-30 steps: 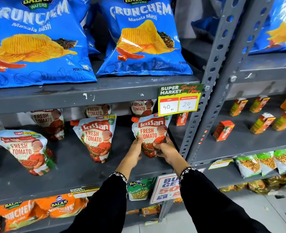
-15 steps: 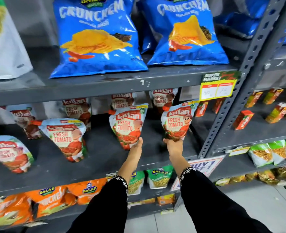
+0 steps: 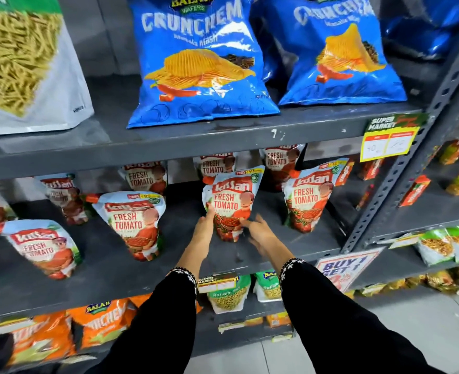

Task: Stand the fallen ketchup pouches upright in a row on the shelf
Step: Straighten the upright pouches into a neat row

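Head view is filled by a grey metal shelf [image 3: 109, 268] on which ketchup pouches printed "Kissan FRESH TOMATO" are set. At nine o'clock a far-left pouch [image 3: 41, 248] is seen leaning, its red cap pointing left. Next, a second pouch [image 3: 134, 224] is tilted toward eleven o'clock. At the centre, the held pouch [image 3: 232, 202] stands nearly upright, white with a red label band, a picture of tomatoes in a basket, and a yellow price strip at twelve o'clock. The left hand [image 3: 204, 229] is pressed against its lower left edge, fingers extended. The right hand [image 3: 260, 233] is blurred, fingers spread, with the fingertips touching the pouch's lower right edge; no firm grasp can be told. At three o'clock a right pouch [image 3: 307, 199] stands upright. More pouches are lined up behind. Above, blue chip bags [image 3: 198, 58] read "BALAJI WAFERS CRUNCHEM". A price tag [image 3: 390, 137] reads "SUPER MARKET", and a sign [image 3: 344, 267] reads "BUY 1 GET 1".
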The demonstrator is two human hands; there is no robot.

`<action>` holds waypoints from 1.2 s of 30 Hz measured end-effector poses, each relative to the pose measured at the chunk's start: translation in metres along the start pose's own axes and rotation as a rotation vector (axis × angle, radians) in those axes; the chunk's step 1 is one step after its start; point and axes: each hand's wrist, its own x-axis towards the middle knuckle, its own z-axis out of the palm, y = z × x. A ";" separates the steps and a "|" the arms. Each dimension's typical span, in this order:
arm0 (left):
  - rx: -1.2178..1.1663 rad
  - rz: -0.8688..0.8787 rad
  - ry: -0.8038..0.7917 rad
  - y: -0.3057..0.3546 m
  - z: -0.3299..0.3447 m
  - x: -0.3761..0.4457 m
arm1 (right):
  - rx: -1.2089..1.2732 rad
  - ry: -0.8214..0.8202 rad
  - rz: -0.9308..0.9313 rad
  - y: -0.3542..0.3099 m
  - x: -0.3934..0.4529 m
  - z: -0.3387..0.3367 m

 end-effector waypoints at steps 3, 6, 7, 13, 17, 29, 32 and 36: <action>-0.032 0.020 -0.050 0.006 0.005 0.007 | 0.037 -0.038 -0.030 -0.005 0.005 0.003; -0.045 0.030 -0.070 0.009 0.009 0.011 | 0.035 -0.082 -0.065 -0.006 0.009 0.003; -0.043 0.039 -0.062 0.008 0.009 0.014 | 0.026 -0.091 -0.078 -0.006 0.010 0.003; 0.001 0.020 0.024 0.001 0.006 0.018 | -0.024 -0.083 -0.081 -0.003 0.011 0.000; 0.008 0.004 0.048 -0.002 0.005 0.011 | -0.042 -0.073 -0.097 -0.005 0.009 -0.001; -0.001 0.006 0.065 -0.007 0.003 0.006 | 0.017 -0.003 -0.109 0.001 0.001 0.000; 0.039 0.010 0.090 -0.014 -0.004 0.004 | 0.045 0.120 -0.143 0.007 -0.005 0.005; 0.068 -0.027 0.112 -0.020 -0.020 -0.002 | -0.019 0.270 -0.182 0.019 -0.013 0.023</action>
